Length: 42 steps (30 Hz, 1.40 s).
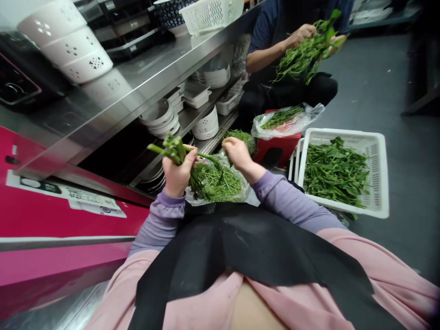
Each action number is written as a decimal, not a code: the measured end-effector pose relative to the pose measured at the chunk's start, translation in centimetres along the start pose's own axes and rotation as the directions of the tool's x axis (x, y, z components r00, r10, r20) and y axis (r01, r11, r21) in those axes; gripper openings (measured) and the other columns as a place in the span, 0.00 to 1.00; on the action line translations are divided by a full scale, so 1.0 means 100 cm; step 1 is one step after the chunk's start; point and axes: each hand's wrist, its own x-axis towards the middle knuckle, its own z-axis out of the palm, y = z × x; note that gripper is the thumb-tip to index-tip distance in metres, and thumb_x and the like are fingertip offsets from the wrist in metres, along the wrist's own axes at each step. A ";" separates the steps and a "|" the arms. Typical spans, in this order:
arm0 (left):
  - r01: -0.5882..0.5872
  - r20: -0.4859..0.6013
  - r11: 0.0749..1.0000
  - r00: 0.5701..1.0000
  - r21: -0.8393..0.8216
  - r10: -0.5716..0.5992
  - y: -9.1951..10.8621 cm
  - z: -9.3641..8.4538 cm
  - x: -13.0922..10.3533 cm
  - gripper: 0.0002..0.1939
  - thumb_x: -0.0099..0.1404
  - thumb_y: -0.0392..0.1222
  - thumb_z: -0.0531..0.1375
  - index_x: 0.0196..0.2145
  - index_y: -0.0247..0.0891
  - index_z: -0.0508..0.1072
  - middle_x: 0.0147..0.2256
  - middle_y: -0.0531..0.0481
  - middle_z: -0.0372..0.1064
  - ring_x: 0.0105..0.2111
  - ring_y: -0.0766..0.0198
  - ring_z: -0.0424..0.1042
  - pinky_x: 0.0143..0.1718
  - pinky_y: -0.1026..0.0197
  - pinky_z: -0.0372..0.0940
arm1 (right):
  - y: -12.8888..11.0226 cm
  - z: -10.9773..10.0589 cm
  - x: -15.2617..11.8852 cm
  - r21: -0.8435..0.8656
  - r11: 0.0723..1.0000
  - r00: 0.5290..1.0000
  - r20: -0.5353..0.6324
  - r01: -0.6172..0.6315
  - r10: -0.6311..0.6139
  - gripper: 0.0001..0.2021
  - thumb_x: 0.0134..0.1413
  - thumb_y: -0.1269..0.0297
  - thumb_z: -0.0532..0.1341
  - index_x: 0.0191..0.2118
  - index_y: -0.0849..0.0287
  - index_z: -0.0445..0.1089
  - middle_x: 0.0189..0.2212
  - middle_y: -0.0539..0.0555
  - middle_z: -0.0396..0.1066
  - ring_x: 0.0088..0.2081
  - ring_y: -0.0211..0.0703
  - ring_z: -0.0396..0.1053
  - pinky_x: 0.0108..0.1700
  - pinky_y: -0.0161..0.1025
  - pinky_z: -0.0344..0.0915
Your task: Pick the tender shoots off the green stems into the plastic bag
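Observation:
My left hand (178, 176) is wrapped round a bunch of green stems (174, 149), with the cut ends sticking up and leaves hanging below. One long stem reaches from the bunch toward my right hand (238, 153). The fingers of my right hand are pinched together above a plastic bag; what they hold, if anything, is too small to tell. Below both hands lies the open bag full of green stems (225, 185). To the right, a white basket (380, 178) holds cut leafy greens (335, 172).
Across from me a person (264, 50) crouches, holding a bunch of greens (302, 55). A red box (277, 149) bears another bag of stems (282, 120). A steel counter (144, 75) with bowls and shelves runs along the left, beside a pink-red cabinet (44, 220).

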 end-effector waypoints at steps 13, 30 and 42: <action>0.204 -0.334 0.949 0.900 -0.242 -0.278 0.023 -0.056 0.062 0.13 0.50 0.43 0.69 0.25 0.38 0.69 0.19 0.57 0.63 0.15 0.74 0.60 0.17 0.68 0.60 | 0.103 -0.015 -0.001 -0.661 0.751 0.888 0.343 -0.004 0.307 0.25 0.49 0.67 0.62 0.55 0.60 0.69 0.41 0.59 0.75 0.40 0.44 0.71 0.41 0.34 0.62; 0.309 -0.279 0.903 0.876 -0.298 -0.392 0.029 -0.051 0.061 0.13 0.50 0.41 0.70 0.23 0.38 0.67 0.18 0.58 0.61 0.16 0.75 0.58 0.19 0.66 0.59 | -0.006 0.009 -0.027 0.077 0.992 0.937 0.328 0.105 -0.124 0.12 0.48 0.62 0.57 0.31 0.63 0.75 0.23 0.50 0.67 0.25 0.34 0.59 0.30 0.33 0.56; 0.234 -0.339 0.896 0.866 -0.378 -0.369 0.048 -0.060 0.066 0.09 0.55 0.35 0.65 0.23 0.36 0.67 0.17 0.59 0.59 0.15 0.76 0.56 0.21 0.66 0.55 | 0.062 0.002 -0.014 -0.331 0.930 0.937 0.245 -0.159 0.248 0.17 0.50 0.64 0.60 0.46 0.63 0.73 0.27 0.55 0.72 0.25 0.35 0.62 0.29 0.32 0.58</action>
